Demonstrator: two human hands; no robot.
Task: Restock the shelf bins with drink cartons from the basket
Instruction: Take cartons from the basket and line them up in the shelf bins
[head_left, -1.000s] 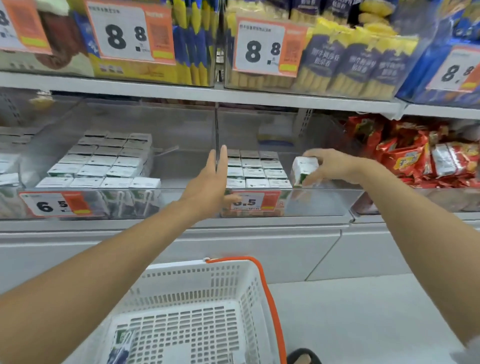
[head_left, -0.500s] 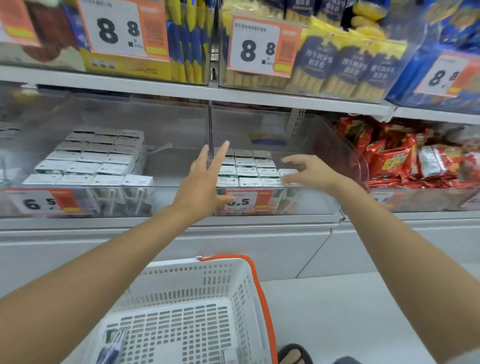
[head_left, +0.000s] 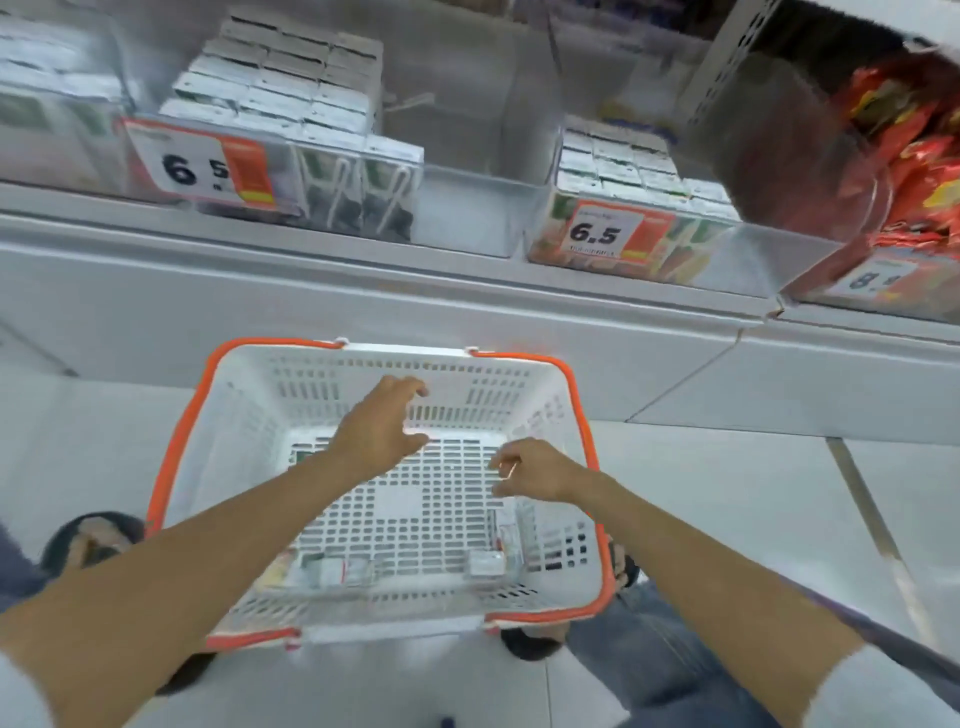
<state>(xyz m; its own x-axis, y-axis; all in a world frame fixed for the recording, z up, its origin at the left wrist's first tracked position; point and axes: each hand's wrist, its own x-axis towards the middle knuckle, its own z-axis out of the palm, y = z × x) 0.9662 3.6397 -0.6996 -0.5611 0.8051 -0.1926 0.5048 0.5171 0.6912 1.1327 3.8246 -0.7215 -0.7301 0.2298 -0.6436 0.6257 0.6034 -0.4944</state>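
Observation:
A white basket (head_left: 244, 426) with an orange rim stands on the floor below the shelf. A few drink cartons lie along its near side, one at the left (head_left: 332, 569) and one at the right (head_left: 487, 564). My left hand (head_left: 382, 434) hovers over the basket's far half, fingers loosely spread, holding nothing. My right hand (head_left: 532, 470) hangs over the right side with its fingers loosely bent, also empty. On the shelf, the left clear bin (head_left: 467, 218) holds stacked cartons (head_left: 291, 88). The right bin (head_left: 753, 260) holds more cartons (head_left: 618, 161).
Red snack packets (head_left: 904, 171) fill the bin at the far right. Price tags reading 6.5 hang on both carton bins. My feet in dark shoes stand on either side of the basket on the pale floor (head_left: 727, 519).
My right hand let go of a carton in the right bin. The view tipped down, and both hands dropped from the shelf to above the basket.

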